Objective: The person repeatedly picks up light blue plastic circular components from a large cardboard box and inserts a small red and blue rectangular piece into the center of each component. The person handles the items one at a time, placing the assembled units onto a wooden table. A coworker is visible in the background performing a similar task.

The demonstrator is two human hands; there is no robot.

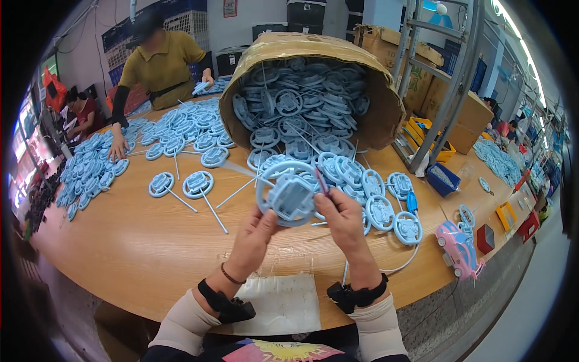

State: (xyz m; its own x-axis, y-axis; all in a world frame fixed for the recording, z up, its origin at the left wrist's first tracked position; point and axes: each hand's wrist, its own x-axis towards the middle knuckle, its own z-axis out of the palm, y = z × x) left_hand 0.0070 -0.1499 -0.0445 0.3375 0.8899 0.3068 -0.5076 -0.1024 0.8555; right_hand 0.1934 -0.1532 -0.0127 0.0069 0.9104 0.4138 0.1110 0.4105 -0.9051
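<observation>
My left hand (252,240) is closed on the lower left rim of a light-blue toy steering wheel (292,196). The wheel is held up above the table, with its boxy centre, which has a rectangular recess, facing me. A thin stem sticks out from it toward the upper left, blurred. In my right hand (344,218), thumb and fingers pinch a slim reddish-purple tool (321,180), pointing upward at the wheel's right side. Its exact kind is not clear. More light-blue steering wheels (380,212) lie close by, just right of my right hand.
A large cardboard box (386,108) lies tipped toward me, full of wheels. More wheels (198,184) with stems spread leftward, where a co-worker's hand (118,146) rests on a pile. At right are a metal ladder (443,114), blue bin (442,180), and pink toy car (459,248).
</observation>
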